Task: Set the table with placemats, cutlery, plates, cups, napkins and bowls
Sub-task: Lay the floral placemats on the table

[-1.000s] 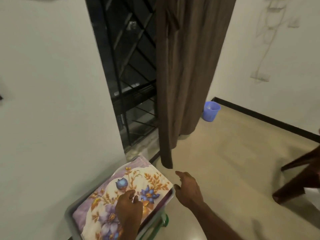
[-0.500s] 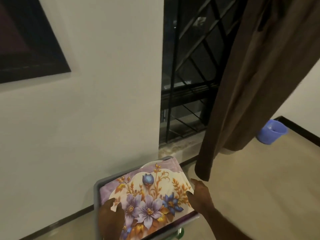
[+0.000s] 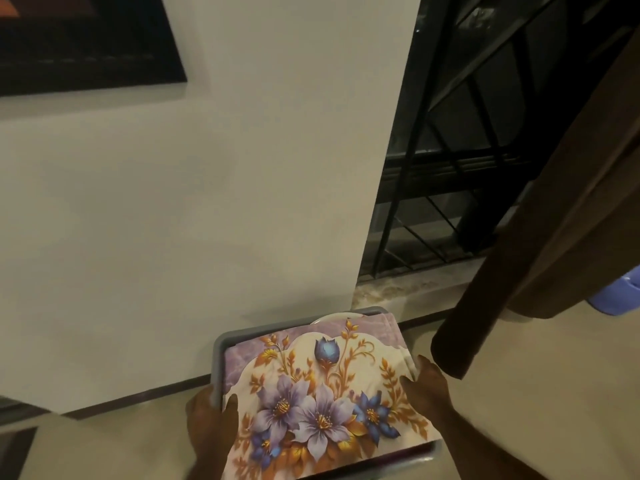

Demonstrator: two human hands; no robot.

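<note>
A grey tray (image 3: 242, 336) sits low in front of me, near the white wall. On top of it lies a stack of floral placemats (image 3: 318, 393) with purple and blue flowers and orange leaves. A white plate rim (image 3: 329, 318) peeks out beneath the mats at the tray's far edge. My left hand (image 3: 211, 420) grips the tray's left rim, thumb over the mat's edge. My right hand (image 3: 427, 382) holds the tray's right side, fingers against the mats. Whatever else is in the tray is hidden under the mats.
A white wall stands directly ahead, with a dark framed picture (image 3: 86, 39) at the upper left. A barred window (image 3: 467, 150) and a brown curtain (image 3: 554, 220) are on the right. A blue bucket (image 3: 620, 296) sits on the beige floor behind the curtain.
The view has swung left, toward the wall. My left hand moved from the top of the mats to the tray's left rim, and my right hand closed onto the right side.
</note>
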